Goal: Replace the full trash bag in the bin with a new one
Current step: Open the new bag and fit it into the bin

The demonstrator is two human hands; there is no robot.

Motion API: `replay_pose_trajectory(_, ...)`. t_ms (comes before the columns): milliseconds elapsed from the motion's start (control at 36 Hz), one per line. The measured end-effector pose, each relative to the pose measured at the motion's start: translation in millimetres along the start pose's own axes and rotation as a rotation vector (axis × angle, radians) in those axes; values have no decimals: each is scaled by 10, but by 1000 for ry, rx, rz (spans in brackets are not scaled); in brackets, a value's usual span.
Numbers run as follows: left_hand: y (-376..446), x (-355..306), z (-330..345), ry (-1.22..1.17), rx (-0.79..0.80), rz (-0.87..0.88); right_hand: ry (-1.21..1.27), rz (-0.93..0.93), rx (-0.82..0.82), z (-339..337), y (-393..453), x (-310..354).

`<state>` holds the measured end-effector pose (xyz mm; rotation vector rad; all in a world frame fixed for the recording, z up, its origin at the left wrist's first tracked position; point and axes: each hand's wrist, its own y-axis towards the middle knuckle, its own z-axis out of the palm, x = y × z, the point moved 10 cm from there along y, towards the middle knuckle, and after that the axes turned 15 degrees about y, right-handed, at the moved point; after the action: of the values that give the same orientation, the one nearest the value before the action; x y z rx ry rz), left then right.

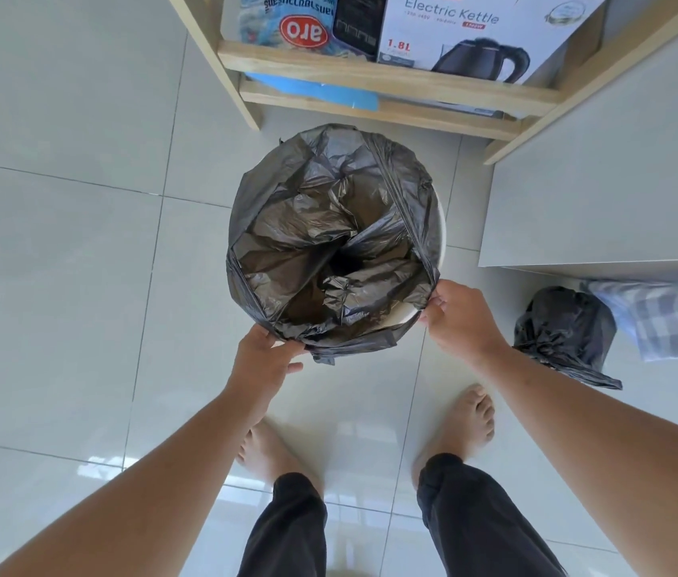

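A new dark grey trash bag point(316, 226) lines the round white bin point(440, 226), its mouth folded over most of the rim. The bin's white rim shows on the right and at the near side. My left hand point(264, 360) pinches the bag's edge at the near left of the rim. My right hand point(460, 316) pinches the bag's edge at the near right. The full, tied-off black trash bag point(564, 331) lies on the floor to the right of the bin.
A wooden shelf rack point(387, 77) stands just behind the bin, holding an electric kettle box point(478, 31) and a blue package point(287, 27). A grey cabinet point(603, 168) is on the right, with checked cloth point(670, 318) beside the full bag. My bare feet stand on white floor tiles.
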<state>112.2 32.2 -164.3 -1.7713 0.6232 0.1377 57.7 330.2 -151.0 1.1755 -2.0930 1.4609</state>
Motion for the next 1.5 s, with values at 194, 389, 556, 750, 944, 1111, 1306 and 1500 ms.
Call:
replay_pose_trajectory(194, 45, -6, -76, 100, -63, 25, 67, 62, 18, 14, 4, -28)
replay_pose_trajectory(389, 60, -10, -69, 187, -77, 25, -8, 280, 172, 93, 57, -183)
replay_pose_trajectory(556, 191, -101, -180, -10, -133, -67, 88, 416, 100, 151, 73, -320)
replay_pose_trajectory(750, 304, -560, -601, -208, -249, 105, 285, 428, 93, 262, 38, -348)
replay_pose_trajectory(944, 703, -383, -542, -185, -123, -99, 210, 453, 83, 223, 138, -301)
replay_pose_trajectory(1111, 750, -419, -414, -117, -40, -168, 181, 430, 50, 62, 227, -253)
replay_pose_trajectory(1306, 591, -895, -744, -200, -242, 73, 385, 102, -368, -534, 128, 240)
replay_pose_trajectory(1500, 490, -1348, -893, 384, -498, 323, 44, -232, -495, -675, 155, 726)
